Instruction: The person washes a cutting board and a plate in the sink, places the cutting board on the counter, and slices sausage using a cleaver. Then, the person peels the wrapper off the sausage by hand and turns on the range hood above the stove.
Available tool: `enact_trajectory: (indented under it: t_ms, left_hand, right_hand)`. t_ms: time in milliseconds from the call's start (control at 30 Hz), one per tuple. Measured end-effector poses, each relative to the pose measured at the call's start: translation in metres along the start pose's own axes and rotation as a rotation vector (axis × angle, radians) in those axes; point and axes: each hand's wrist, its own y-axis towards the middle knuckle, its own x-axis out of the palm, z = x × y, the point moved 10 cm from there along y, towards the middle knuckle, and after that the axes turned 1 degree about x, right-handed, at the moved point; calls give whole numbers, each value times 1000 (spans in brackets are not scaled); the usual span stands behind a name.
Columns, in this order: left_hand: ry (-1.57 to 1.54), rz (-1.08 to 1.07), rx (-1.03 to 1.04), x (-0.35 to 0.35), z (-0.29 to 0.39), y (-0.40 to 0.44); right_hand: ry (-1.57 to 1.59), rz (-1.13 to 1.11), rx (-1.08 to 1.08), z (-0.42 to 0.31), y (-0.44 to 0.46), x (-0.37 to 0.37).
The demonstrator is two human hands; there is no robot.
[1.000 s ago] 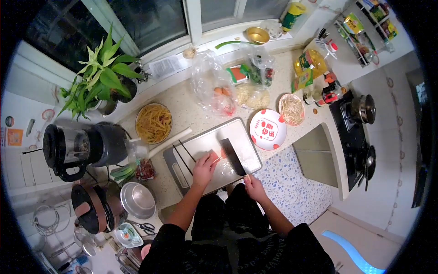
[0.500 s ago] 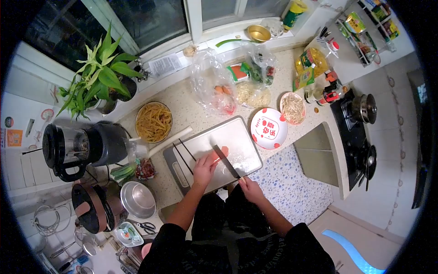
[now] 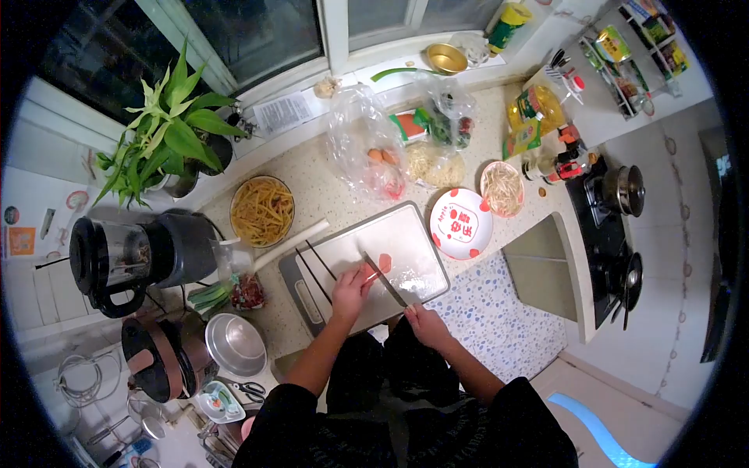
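Note:
My right hand [image 3: 424, 324] is closed round the handle of a kitchen knife [image 3: 388, 283], whose blade slants across a light cutting board [image 3: 413, 226] with a grey edge. Left of the blade, my left hand [image 3: 350, 292] presses a pink piece of meat [image 3: 370, 272] to the board, fingertips close to the knife. A cut pink slice [image 3: 385, 262] lies on the blade's other side. Two dark chopsticks [image 3: 314, 273] rest across the board's left part, beside my left hand. My fingers partly hide the meat.
Right of the board are a white plate [image 3: 482, 239] with red print and a bowl of pale shreds [image 3: 502, 189]. A bowl of yellow strips [image 3: 262, 210], a blender [image 3: 117, 261] and a metal bowl [image 3: 236, 342] stand left. Plastic bags [image 3: 360, 140] lie behind.
The knife blade has tipped more upright, showing a thinner edge, and sits slightly lower left. The slice to its right is now more clearly separate. Both hands stay nearly in place.

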Motion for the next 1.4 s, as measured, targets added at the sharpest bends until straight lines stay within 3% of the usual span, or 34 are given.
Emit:
enact_trajectory:
  t_ms: [400, 567, 1167, 1267, 1400]
  left_hand:
    - [34, -5, 23, 1, 1, -2]
    - [37, -5, -33, -2, 1, -3]
    - [-50, 82, -187, -12, -22, 0]
    - [-54, 49, -254, -17, -37, 3]
    - [-42, 87, -252, -30, -42, 12]
  right_hand:
    - [-197, 165, 15, -4, 13, 17]
    - [-201, 172, -29, -14, 11, 8]
    - [-278, 121, 137, 13, -52, -20]
    - [-217, 68, 92, 32, -55, -17]
    - [48, 222, 40, 52, -59, -36]
